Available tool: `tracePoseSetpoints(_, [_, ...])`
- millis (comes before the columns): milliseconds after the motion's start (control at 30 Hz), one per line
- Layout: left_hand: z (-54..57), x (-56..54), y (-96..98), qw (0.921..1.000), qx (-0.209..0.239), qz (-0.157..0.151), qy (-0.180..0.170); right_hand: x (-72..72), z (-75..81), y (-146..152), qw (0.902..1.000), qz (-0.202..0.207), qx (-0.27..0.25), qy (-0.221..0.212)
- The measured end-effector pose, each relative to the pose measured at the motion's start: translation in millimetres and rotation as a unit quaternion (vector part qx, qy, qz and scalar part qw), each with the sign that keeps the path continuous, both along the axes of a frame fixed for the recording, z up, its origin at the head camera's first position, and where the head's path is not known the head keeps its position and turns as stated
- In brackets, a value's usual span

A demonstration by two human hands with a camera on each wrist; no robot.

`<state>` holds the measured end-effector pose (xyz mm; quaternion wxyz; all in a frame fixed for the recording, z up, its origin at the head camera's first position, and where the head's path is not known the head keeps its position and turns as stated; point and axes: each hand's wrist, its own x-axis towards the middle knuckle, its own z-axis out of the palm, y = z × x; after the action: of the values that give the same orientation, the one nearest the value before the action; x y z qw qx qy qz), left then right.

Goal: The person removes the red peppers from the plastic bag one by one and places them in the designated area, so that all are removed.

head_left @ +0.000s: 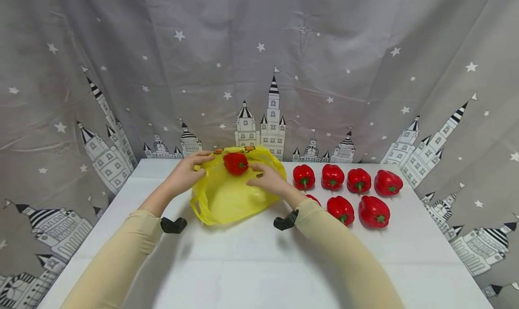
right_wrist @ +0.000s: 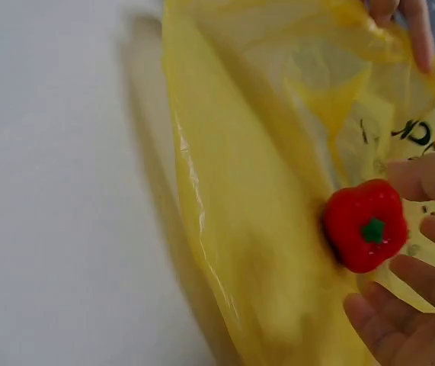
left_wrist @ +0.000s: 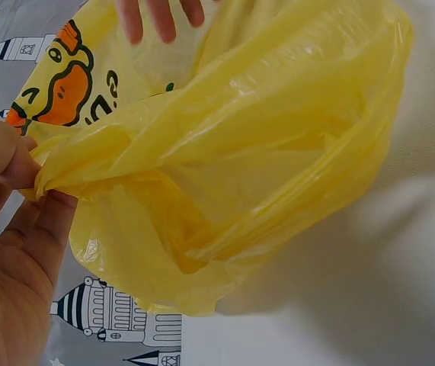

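Note:
A yellow plastic bag lies on the white table, its mouth spread wide. At its left edge my left hand pinches the bag's rim between thumb and fingers; the gathered plastic shows clearly in the left wrist view. A red bell pepper with a green stem is at the bag's far side, against the yellow plastic. My right hand is just right of that pepper, its fingers spread and loosely bent. In the right wrist view the fingertips stand around the pepper without closing on it.
Several more red bell peppers sit in two rows on the table to the right, one partly hidden behind my right forearm. Orange and black printing marks the bag. A grey curtain with castles and stars hangs behind the table.

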<state>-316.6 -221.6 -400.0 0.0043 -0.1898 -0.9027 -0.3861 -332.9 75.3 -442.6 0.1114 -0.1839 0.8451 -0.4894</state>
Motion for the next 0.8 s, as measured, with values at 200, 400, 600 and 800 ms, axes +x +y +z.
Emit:
tracePoseSetpoints(200, [0.0, 0.6, 1.2, 1.0, 0.004, 0.006, -0.001, -16.5, -15.3, -26, 0.997, -0.068, -0.034, 0.014])
tracePoseSetpoints(400, [-0.1, 1.3, 2.1, 1.0, 0.007, 0.007, -0.002, -32.5, -29.4, -55, 0.9851, -0.161, -0.06, 0.004])
tracePoseSetpoints(600, [-0.1, 3.5, 0.9, 0.9999, 0.009, 0.007, 0.0, -40.7, -30.4, -76, 0.9761, -0.208, -0.059, 0.019])
tracePoseSetpoints(800, [-2.4, 2.3, 1.6, 0.9998, 0.02, 0.004, 0.0, -45.0, -34.0, -82, 0.9713, -0.235, -0.001, 0.034])
